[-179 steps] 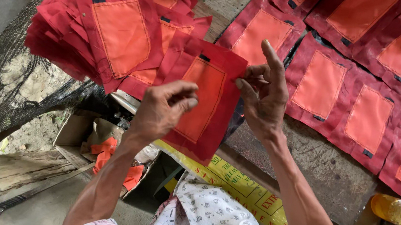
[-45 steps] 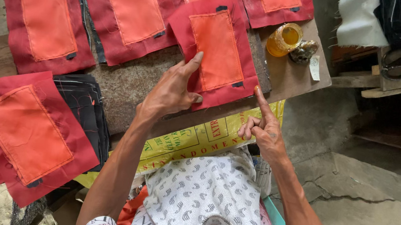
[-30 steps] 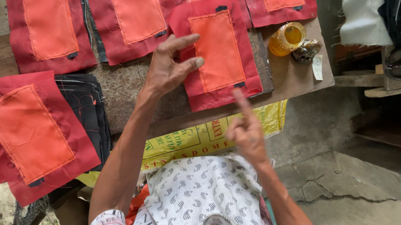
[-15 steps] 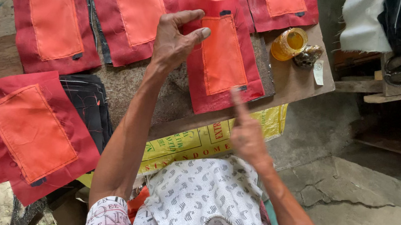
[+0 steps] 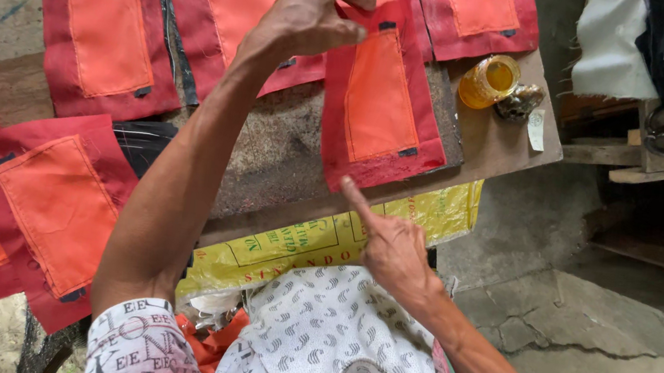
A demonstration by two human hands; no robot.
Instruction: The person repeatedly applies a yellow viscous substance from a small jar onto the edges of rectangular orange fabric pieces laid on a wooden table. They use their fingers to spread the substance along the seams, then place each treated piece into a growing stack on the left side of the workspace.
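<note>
Pinching the top edge of a red fabric panel with an orange patch (image 5: pixel 382 100), the left hand (image 5: pixel 306 13) now sits higher on the piece than half a second ago, when its palm lay flat across the upper left corner. Thumb and forefinger close on the cloth near a small black tab. The panel lies upright on the worn wooden table (image 5: pixel 512 144), its lower edge close to the table's front edge. The right hand (image 5: pixel 392 247) has drawn back towards the body; its forefinger stays stretched out, tip just below the panel's bottom left corner, the other fingers curled in, holding nothing.

Below the table's front edge hangs a yellow plastic sack with dark green print (image 5: pixel 317 247), a long strip running leftward from under the panel. Right of the panel stands a small clear jar of amber-yellow liquid (image 5: pixel 490 79), with a dark crumpled lump (image 5: pixel 516 103) and a small white tag (image 5: pixel 537 128) beside it. More matching panels (image 5: pixel 108 32) cover the table's far side and left.
</note>
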